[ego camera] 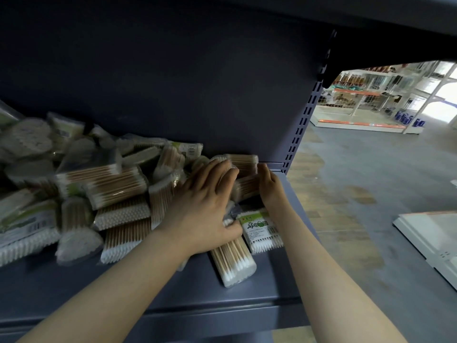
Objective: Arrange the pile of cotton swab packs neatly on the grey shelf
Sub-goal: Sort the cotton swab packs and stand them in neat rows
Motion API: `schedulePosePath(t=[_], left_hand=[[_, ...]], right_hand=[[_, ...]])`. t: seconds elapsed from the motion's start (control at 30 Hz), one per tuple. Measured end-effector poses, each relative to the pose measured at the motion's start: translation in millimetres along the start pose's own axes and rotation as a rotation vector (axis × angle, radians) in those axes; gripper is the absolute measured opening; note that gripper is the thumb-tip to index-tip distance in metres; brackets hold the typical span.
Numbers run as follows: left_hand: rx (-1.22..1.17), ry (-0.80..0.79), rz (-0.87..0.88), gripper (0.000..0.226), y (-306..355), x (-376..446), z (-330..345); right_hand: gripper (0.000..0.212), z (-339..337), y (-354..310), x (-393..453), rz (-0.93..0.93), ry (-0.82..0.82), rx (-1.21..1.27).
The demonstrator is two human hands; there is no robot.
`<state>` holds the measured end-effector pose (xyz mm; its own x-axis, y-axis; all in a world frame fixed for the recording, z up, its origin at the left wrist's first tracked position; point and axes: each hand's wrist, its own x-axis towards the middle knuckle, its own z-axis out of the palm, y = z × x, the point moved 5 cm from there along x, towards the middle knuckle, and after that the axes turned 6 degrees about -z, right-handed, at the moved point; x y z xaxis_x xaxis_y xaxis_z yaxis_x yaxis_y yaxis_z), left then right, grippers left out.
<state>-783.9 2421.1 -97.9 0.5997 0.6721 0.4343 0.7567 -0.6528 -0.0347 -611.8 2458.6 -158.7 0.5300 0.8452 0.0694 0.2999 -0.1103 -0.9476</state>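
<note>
A loose pile of cotton swab packs (pixel 103 189) covers the left and middle of the grey shelf (pixel 173 290). Near the shelf's right end, two packs (pixel 243 162) stand against the back panel. My left hand (pixel 205 206) lies over their left side with its fingers spread flat. My right hand (pixel 268 184) presses against their right side, fingers pointing up. Below the hands, a labelled pack (pixel 259 227) and a plain pack (pixel 235 263) lie flat on the shelf.
A dark shelf board hangs overhead. The slotted upright post (pixel 300 134) marks the shelf's right end. Beyond it are a concrete floor, distant store racks (pixel 371 95) and a white panel (pixel 435 233) at the right.
</note>
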Motion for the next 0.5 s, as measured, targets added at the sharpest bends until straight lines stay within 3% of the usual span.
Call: schedulePosePath(t=[0.5], left_hand=[[-0.022, 0.028, 0.002, 0.082, -6.3, -4.1, -3.6]], right_hand=[[0.044, 7.0, -5.1, -1.8, -0.009, 0.06, 0.072]])
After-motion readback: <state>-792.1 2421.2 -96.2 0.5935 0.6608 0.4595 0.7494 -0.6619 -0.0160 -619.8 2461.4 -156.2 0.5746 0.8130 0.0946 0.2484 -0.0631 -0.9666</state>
